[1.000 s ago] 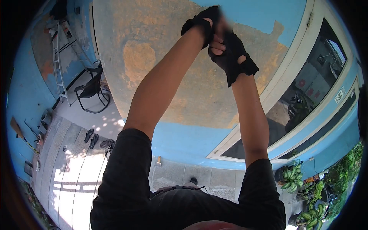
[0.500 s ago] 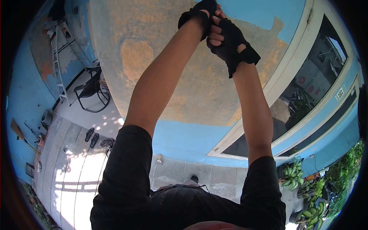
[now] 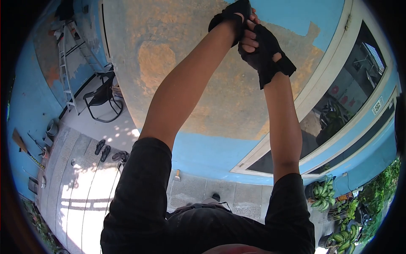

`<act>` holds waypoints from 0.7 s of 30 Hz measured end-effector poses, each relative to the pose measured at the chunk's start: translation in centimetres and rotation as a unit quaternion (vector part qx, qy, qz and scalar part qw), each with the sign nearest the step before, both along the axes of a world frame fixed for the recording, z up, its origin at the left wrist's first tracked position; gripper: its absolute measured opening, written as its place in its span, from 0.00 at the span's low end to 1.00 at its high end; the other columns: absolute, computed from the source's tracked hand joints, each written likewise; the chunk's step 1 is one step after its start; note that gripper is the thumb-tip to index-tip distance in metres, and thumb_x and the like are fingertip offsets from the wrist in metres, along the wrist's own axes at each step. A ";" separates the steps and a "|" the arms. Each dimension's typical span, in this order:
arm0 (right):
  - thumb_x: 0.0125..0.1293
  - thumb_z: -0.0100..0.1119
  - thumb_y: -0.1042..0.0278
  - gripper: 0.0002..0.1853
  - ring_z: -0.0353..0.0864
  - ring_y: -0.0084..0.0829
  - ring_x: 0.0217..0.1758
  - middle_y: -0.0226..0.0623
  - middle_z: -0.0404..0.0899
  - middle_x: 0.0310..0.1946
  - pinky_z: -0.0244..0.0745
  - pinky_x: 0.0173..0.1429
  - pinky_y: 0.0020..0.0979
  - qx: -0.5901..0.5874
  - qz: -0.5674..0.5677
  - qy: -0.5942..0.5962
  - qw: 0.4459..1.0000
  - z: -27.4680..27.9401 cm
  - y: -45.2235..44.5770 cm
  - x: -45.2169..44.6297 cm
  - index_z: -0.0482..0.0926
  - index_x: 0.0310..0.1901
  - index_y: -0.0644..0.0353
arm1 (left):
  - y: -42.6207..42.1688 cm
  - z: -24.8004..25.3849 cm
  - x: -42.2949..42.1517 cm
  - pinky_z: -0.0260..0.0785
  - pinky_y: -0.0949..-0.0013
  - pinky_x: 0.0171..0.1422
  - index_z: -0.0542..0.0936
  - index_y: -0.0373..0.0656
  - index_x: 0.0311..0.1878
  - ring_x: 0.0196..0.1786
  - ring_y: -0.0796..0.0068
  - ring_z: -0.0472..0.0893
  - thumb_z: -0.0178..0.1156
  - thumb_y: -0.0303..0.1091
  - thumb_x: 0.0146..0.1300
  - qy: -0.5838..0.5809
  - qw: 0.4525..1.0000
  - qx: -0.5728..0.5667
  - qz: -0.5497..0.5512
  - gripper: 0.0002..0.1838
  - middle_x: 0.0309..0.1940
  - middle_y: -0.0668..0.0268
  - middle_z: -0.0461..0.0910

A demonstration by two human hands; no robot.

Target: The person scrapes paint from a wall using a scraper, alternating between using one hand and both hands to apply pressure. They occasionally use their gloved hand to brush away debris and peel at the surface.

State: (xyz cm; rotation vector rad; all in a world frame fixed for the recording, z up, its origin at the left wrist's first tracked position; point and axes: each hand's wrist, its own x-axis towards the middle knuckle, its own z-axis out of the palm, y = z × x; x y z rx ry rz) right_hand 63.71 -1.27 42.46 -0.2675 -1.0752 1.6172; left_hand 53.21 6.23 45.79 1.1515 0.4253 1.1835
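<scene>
Both my arms reach up to a blue wall (image 3: 207, 150) with a large bare patch (image 3: 203, 99) of grey and tan plaster. My left hand (image 3: 234, 20), in a black fingerless glove, is at the top edge of the view, its fingers closed. Just below and to the right, my right hand (image 3: 261, 47) wears a matching glove. Its fingers are curled and meet the left hand. Whatever the two hands grip is hidden behind the gloves. Close above them runs the ragged border of the blue paint.
A white-framed window (image 3: 334, 97) borders the patch on the right. On the left stand an aluminium ladder (image 3: 65, 70) and a black chair (image 3: 102, 95). Sandals (image 3: 105, 153) and a scraper-like tool (image 3: 177, 175) are on the ground. Potted plants (image 3: 323, 194) stand lower right.
Both hands sit slightly farther right and remain together. The whole view has also shifted a little, with the wall and window appearing farther right.
</scene>
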 end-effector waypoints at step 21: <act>0.76 0.53 0.70 0.07 0.61 0.16 0.15 0.20 0.65 0.19 0.56 0.18 0.20 0.012 -0.031 -0.003 0.999 -1.8 -1.5 -0.8 0.76 0.43 0.41 | 2.4 -2.0 0.8 0.74 0.60 0.26 0.73 0.47 0.36 0.22 0.68 0.76 0.42 0.49 0.74 -0.003 0.998 0.066 0.008 0.18 0.22 0.70 0.77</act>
